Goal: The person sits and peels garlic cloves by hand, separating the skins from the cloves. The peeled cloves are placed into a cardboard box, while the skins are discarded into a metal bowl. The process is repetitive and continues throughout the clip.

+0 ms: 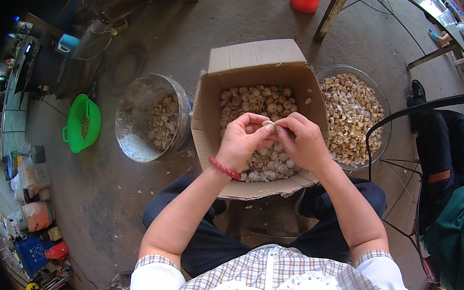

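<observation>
A cardboard box (258, 64) stands open between my knees, with many whole garlic bulbs (258, 98) inside. Over it, my left hand (246, 138) pinches a small pale garlic clove (268, 124) between thumb and fingers; a red bead bracelet circles that wrist. The fingertips of my right hand (302, 139) meet the left ones at the clove and touch it. To the right of the box, a round wide container (387, 103) is heaped with loose garlic cloves (352, 115). At the left, a worn bucket (133, 108) holds pale garlic scraps or skins (163, 122).
A green plastic basket (93, 123) sits left of the bucket. A red bucket (305, 1) stands beyond the box. At right, a seated person in dark trousers (443, 152) is near a curved black bar (434, 103). Various containers line the left side.
</observation>
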Demonstrator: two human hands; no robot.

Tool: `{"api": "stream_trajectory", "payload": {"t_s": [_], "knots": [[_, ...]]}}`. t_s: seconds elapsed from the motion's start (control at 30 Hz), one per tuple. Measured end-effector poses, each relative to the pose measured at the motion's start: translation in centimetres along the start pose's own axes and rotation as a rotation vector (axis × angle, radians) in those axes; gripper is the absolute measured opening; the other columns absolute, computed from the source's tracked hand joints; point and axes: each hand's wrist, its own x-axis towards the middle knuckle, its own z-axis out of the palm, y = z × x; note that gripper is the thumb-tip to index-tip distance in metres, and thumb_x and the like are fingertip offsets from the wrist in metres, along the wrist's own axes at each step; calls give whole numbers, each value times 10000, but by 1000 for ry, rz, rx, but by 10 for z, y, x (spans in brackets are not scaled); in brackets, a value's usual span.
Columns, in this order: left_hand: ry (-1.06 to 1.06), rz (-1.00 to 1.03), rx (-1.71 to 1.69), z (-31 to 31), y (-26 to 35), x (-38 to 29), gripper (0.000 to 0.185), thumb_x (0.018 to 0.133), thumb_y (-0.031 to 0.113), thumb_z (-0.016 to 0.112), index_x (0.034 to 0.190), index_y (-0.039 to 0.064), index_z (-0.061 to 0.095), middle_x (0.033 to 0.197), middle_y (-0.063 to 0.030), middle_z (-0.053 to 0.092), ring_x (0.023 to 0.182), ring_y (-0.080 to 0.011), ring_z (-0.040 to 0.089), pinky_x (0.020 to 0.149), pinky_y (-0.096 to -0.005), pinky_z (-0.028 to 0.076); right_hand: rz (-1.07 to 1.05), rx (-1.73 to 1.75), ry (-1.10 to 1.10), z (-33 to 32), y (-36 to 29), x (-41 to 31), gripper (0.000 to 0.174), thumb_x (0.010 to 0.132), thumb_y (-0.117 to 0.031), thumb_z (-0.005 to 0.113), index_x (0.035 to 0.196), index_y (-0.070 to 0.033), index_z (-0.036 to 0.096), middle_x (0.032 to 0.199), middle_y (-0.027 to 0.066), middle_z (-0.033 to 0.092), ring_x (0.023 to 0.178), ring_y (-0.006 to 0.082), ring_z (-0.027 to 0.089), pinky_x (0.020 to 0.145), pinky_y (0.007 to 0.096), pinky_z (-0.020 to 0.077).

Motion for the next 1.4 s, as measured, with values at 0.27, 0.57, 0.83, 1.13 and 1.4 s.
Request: {"api": "stream_trajectory", "payload": {"t_s": [0.27, 0.57, 0.83, 1.13, 1.4], "knots": [[-48, -8, 5, 0, 1, 0, 193, 877, 86, 645, 1050, 34, 576, 936, -47, 650, 843, -130, 650, 753, -284, 562, 30, -23, 74, -1, -2, 0, 44, 803, -15, 624, 844, -6, 613, 778, 102, 581, 650, 219, 593, 571, 303, 474], [-40, -71, 18, 0, 4, -2, 223, 884, 127, 646, 1091, 49, 622, 925, 1, 632, 807, -85, 603, 717, -267, 554, 94, -26, 146, -6, -1, 2, 54, 803, -18, 599, 855, -8, 592, 811, 138, 591, 695, 305, 609, 615, 360, 499], [-3, -27, 227, 0, 2, -1, 205, 879, 139, 656, 1047, 21, 662, 888, 3, 648, 749, -67, 599, 671, -223, 526, 238, 174, 64, -8, 2, 3, 117, 818, -40, 619, 926, 7, 619, 810, 114, 637, 701, 191, 637, 630, 295, 513], [19, 465, 753, 3, -2, -5, 171, 836, 84, 656, 972, -16, 681, 829, -80, 663, 692, -118, 622, 627, -239, 496, 424, 276, -110, -7, -4, 2, 143, 851, -93, 651, 935, 23, 643, 776, 20, 659, 702, 53, 598, 650, 210, 504], [-24, 347, 668, 2, 1, -5, 186, 858, 75, 656, 1018, -17, 675, 852, -34, 667, 725, -63, 592, 649, -212, 487, 446, 321, -147, -7, 0, 2, 134, 870, -90, 619, 929, 29, 641, 793, 32, 665, 728, 60, 619, 661, 211, 513]]}}
